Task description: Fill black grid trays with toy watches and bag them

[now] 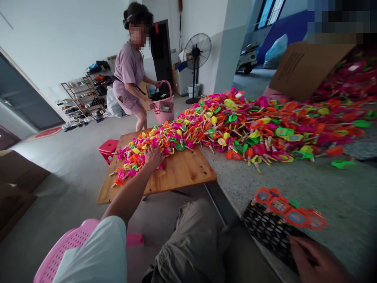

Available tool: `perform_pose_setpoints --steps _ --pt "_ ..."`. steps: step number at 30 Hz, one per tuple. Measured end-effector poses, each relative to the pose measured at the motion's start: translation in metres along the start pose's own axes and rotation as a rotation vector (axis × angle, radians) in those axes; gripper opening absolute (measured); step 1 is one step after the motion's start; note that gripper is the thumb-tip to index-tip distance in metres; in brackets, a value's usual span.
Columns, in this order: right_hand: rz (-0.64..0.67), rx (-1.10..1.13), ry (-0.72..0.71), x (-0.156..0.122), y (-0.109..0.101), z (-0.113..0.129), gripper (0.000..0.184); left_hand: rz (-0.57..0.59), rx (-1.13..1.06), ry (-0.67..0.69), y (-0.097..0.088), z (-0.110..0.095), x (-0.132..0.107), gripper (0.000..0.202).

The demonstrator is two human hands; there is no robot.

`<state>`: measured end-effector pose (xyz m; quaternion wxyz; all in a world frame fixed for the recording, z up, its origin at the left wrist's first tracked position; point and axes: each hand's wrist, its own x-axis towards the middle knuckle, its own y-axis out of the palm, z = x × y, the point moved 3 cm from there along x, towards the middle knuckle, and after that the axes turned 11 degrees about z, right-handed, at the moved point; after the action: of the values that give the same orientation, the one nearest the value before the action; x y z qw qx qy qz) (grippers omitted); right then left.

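Observation:
My left hand (153,156) reaches out onto the low wooden table (176,173) and rests on the near end of a big pile of bright plastic toys (235,125); its fingers curl into the toys. My right hand (316,261) lies at the bottom right on a black perforated tray (266,230), fingers closed on its near edge. A row of orange toys (290,212) lies across the tray's far side.
The toy pile spreads from the wooden table over a grey speckled slab (309,184) to an open cardboard box (306,67). Another person (129,70) stands behind with a pink basket (164,106). A red stool (108,148), pink chair (61,247) and fan (196,51) are nearby.

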<state>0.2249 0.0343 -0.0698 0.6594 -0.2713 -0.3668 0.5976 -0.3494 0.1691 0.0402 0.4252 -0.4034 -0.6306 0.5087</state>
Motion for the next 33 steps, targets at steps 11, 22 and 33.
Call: perform_pose_setpoints --steps 11,22,33 --pt "0.049 0.041 0.003 -0.004 -0.008 0.032 0.03 -0.026 -0.163 0.222 0.042 -0.083 -0.037 0.053" --pt "0.0 0.013 -0.016 -0.008 -0.005 0.022 0.038 -0.053 -0.251 0.49 0.024 -0.119 -0.016 0.034" --pt "0.012 0.101 0.089 -0.013 -0.013 0.023 0.042 0.047 0.131 0.279 -0.001 -0.03 -0.019 0.033"
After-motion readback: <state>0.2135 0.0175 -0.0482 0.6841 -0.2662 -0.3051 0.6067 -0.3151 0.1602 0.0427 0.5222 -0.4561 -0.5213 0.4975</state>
